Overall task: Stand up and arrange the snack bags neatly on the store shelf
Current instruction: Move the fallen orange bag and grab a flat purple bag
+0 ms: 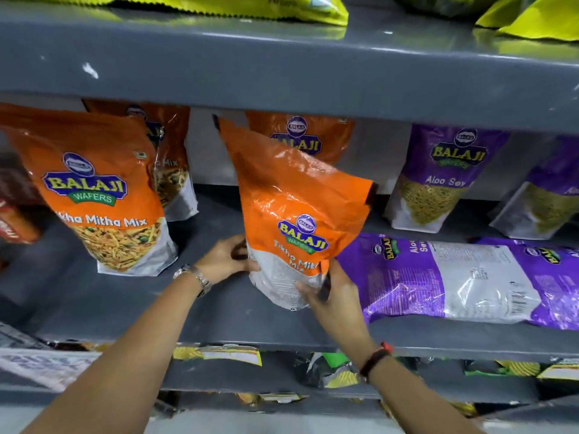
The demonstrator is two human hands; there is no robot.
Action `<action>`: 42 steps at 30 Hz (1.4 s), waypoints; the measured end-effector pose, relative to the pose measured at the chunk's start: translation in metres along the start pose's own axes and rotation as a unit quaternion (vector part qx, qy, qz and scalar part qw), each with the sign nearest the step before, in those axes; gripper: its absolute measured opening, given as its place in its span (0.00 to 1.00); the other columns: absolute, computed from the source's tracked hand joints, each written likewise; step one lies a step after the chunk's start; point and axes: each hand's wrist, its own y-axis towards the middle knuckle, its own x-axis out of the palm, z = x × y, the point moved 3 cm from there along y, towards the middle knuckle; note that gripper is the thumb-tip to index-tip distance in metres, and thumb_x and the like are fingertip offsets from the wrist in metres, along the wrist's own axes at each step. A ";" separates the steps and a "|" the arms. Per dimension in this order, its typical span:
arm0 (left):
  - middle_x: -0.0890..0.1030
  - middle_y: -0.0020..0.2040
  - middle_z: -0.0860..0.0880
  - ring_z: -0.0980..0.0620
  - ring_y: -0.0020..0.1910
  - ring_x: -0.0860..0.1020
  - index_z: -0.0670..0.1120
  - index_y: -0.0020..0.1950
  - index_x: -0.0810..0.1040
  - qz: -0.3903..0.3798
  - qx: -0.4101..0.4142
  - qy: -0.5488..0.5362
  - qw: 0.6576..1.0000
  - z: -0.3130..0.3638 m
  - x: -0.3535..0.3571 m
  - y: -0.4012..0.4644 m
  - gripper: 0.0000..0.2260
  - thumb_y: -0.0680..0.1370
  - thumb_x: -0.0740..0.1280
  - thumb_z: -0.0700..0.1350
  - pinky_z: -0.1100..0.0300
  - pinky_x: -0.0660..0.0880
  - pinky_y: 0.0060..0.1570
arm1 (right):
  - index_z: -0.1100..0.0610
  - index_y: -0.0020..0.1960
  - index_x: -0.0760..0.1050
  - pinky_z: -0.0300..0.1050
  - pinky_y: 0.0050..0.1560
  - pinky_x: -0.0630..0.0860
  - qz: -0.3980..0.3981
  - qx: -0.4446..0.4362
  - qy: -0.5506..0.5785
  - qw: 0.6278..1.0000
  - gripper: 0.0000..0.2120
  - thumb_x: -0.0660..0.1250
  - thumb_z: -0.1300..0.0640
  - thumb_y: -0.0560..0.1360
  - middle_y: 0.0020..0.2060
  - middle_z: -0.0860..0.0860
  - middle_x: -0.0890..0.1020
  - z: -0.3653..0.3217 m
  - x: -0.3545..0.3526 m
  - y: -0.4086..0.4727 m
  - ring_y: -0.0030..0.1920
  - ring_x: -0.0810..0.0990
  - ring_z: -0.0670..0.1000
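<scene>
An orange snack bag (294, 195) stands tilted to the left in the middle of the grey shelf (131, 311). My left hand (224, 260) grips its lower left edge and my right hand (332, 296) grips its lower right corner. Another orange bag (94, 189) stands upright at the left. A purple bag (463, 277) lies flat on the shelf just right of my right hand. Behind it, a purple bag (438, 177) stands upright, and a second one (548, 195) leans at the far right.
More orange bags (300, 136) stand at the back of the shelf. The upper shelf board (282, 73) overhangs close above the bag tops, with yellow-green packs (219, 7) on it. A lower shelf (282, 380) holds several mixed packets. A dark red pack (15, 214) sits at far left.
</scene>
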 end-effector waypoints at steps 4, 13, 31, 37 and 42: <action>0.77 0.46 0.46 0.56 0.40 0.75 0.36 0.54 0.73 0.155 -0.001 0.006 0.988 0.007 0.004 0.007 0.10 0.74 0.63 0.34 0.79 0.70 0.38 | 0.40 0.58 0.65 0.32 0.54 0.71 0.022 -0.046 0.061 0.997 0.14 0.62 0.45 0.73 0.53 0.43 0.75 -0.010 0.019 -0.031 0.55 0.74 0.41; 0.75 0.48 0.57 0.62 0.46 0.75 0.51 0.51 0.69 0.092 0.049 -0.086 0.991 0.005 0.016 -0.031 0.31 0.56 0.69 0.67 0.73 0.72 0.42 | 0.46 0.68 0.61 0.32 0.64 0.61 -0.102 0.121 0.176 0.972 0.23 0.41 0.42 0.77 0.64 0.42 0.69 0.010 0.002 0.070 0.62 0.67 0.37; 0.76 0.57 0.43 0.47 0.56 0.74 0.50 0.52 0.74 0.222 0.016 -0.079 0.972 0.001 0.008 -0.031 0.09 0.75 0.62 0.38 0.53 0.69 0.57 | 0.50 0.59 0.67 0.26 0.45 0.74 -0.104 0.044 0.191 0.975 0.14 0.63 0.53 0.74 0.55 0.47 0.77 0.017 -0.002 0.039 0.55 0.75 0.40; 0.75 0.47 0.33 0.42 0.52 0.69 0.39 0.48 0.71 0.471 0.136 0.171 0.855 0.053 0.051 -0.067 0.15 0.71 0.63 0.50 0.50 0.64 0.55 | 0.57 0.64 0.67 0.38 0.59 0.71 -0.087 0.010 0.079 0.993 0.20 0.64 0.55 0.74 0.62 0.54 0.74 0.019 -0.061 0.055 0.58 0.73 0.47; 0.79 0.27 0.42 0.54 0.26 0.71 0.45 0.29 0.73 0.184 0.118 0.154 0.964 0.105 0.178 -0.037 0.16 0.73 0.62 0.53 0.56 0.68 0.31 | 0.62 0.59 0.73 0.35 0.51 0.69 -0.139 -0.009 -0.146 0.980 0.13 0.63 0.60 0.75 0.58 0.60 0.79 0.057 -0.187 0.091 0.57 0.77 0.58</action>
